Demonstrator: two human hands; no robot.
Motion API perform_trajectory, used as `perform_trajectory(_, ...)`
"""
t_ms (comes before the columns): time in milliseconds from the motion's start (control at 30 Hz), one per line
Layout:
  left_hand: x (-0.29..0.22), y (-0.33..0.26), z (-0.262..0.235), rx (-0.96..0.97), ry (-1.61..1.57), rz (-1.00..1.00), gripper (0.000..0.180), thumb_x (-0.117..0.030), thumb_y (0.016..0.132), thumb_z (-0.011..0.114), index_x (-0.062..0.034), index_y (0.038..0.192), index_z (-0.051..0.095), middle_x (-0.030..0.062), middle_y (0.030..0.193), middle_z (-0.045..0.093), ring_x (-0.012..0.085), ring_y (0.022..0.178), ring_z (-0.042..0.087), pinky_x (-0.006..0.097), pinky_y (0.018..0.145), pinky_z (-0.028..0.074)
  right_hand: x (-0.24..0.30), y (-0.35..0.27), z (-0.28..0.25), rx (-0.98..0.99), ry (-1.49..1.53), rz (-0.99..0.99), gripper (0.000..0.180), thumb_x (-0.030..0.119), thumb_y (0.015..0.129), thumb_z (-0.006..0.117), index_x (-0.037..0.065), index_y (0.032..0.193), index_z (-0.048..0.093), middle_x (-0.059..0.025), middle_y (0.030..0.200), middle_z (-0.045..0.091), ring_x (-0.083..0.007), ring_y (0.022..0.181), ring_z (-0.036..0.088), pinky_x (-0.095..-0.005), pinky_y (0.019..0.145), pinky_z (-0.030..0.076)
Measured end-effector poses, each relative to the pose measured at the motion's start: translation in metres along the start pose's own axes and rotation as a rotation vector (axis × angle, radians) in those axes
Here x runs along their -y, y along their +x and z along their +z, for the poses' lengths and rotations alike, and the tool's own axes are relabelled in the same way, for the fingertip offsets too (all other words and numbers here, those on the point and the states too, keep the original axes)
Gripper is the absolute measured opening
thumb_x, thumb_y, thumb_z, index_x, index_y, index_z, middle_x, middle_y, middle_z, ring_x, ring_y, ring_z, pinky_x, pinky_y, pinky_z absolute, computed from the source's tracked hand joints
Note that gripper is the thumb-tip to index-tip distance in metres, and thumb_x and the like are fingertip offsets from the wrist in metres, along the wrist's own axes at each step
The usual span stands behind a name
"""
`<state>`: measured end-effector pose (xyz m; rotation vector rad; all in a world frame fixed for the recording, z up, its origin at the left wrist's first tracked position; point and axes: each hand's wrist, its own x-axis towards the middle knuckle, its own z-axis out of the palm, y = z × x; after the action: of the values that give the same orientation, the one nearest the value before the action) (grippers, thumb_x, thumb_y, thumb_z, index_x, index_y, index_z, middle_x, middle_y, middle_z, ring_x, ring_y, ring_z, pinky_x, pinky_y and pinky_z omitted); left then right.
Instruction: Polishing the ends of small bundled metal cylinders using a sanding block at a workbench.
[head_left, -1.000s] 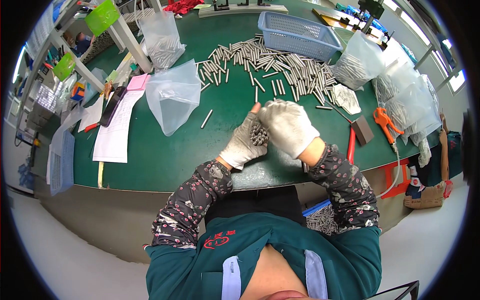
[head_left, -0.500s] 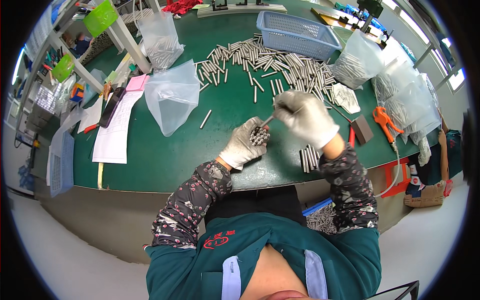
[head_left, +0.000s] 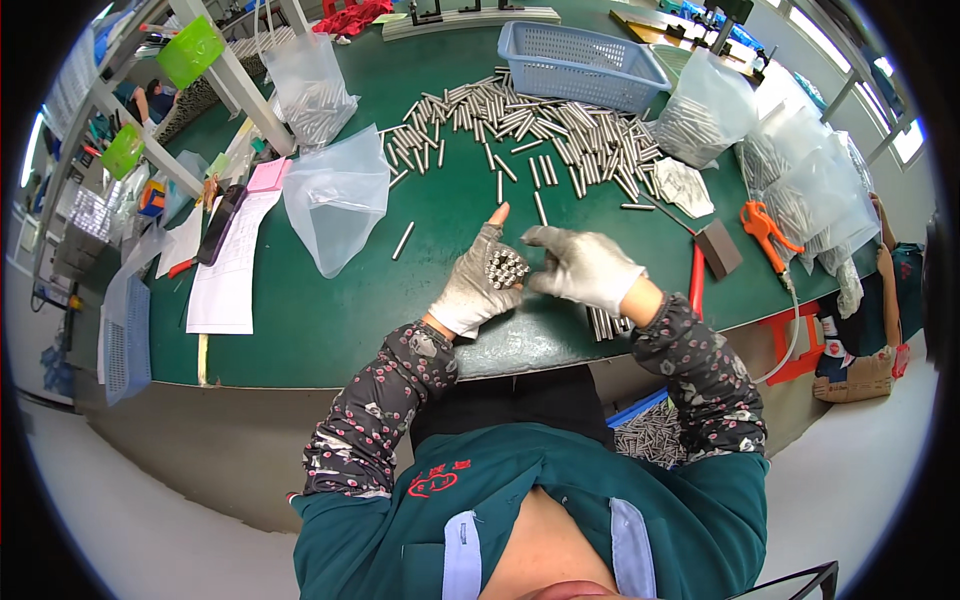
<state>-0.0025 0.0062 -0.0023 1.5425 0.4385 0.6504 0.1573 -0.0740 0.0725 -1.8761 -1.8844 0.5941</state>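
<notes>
My left hand [head_left: 468, 287], in a whitish work glove with a bare thumb tip, is closed round a bundle of metal pins [head_left: 507, 269]. The pins' round ends face up. Close on its right is my gloved right hand [head_left: 590, 270], its bent fingers and thumb apart beside the bundle; I see nothing between them. A single pin [head_left: 540, 208] lies just beyond the right fingers. Partly hidden under my right wrist, a short row of pins [head_left: 606, 324] rests near the table's front edge. Beyond both hands spreads a large loose heap of pins [head_left: 590, 135].
A blue plastic basket [head_left: 585, 75] stands behind the heap. Bags of pins [head_left: 705, 115] line the right, near an orange air gun [head_left: 768, 238] and a brown block [head_left: 718, 250]. Left lie an empty-looking clear bag [head_left: 335, 205], paper sheets [head_left: 225, 285] and a phone [head_left: 222, 225].
My right hand has come down and nearer the bundle; the pin it held no longer shows in its fingers. The left hand has turned slightly, its thumb now pointing away from me.
</notes>
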Motion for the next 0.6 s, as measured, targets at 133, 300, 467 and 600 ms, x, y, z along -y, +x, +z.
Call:
perform_trajectory(133, -0.002, 0.002, 0.004, -0.05, 0.115, 0.055, 0.104, -0.001, 0.062, 0.069, -0.0132, 0.142, 0.005, 0.0015, 0.082, 0.056, 0.0106, 0.072, 0.054, 0.024, 0.072, 0.046, -0.006, 0.006, 0.025, -0.084, 0.054, -0.112, 0.042, 0.021, 0.07, 0.069, 0.005, 0.107, 0.056, -0.0168, 0.086, 0.063, -0.0308, 0.076, 0.062, -0.0357, 0.068, 0.049)
perform_trajectory(300, 0.02, -0.002, -0.016, -0.062, 0.45, 0.163, 0.117, -0.031, 0.052, 0.081, -0.0027, 0.14, 0.009, 0.0094, 0.108, 0.057, 0.0217, 0.11, 0.049, 0.047, 0.106, 0.015, -0.002, 0.006, 0.029, -0.078, 0.206, -0.154, 0.037, 0.027, 0.076, 0.064, 0.009, 0.107, 0.058, -0.0167, 0.088, 0.063, -0.0328, 0.08, 0.06, -0.0382, 0.069, 0.048)
perform_trajectory(467, -0.004, -0.002, -0.018, 0.093, 0.998, 0.03, 0.101, -0.05, 0.049, 0.077, -0.0052, 0.129, 0.036, 0.0085, 0.127, 0.046, 0.0265, 0.127, 0.031, 0.055, 0.106, 0.0, -0.011, 0.006, 0.035, -0.097, 0.209, -0.157, 0.037, 0.028, 0.075, 0.064, 0.009, 0.107, 0.057, -0.0165, 0.087, 0.063, -0.033, 0.079, 0.06, -0.0378, 0.069, 0.048)
perform_trajectory(600, 0.001, -0.007, -0.018, 0.038, 1.132, 0.103, 0.087, -0.054, 0.05, 0.075, -0.0096, 0.121, 0.049, 0.0061, 0.129, 0.044, 0.028, 0.13, 0.024, 0.059, 0.105, 0.003, -0.011, 0.005, 0.036, -0.119, 0.207, -0.154, 0.037, 0.027, 0.075, 0.065, 0.007, 0.105, 0.057, -0.0166, 0.087, 0.063, -0.0332, 0.08, 0.06, -0.0378, 0.069, 0.048)
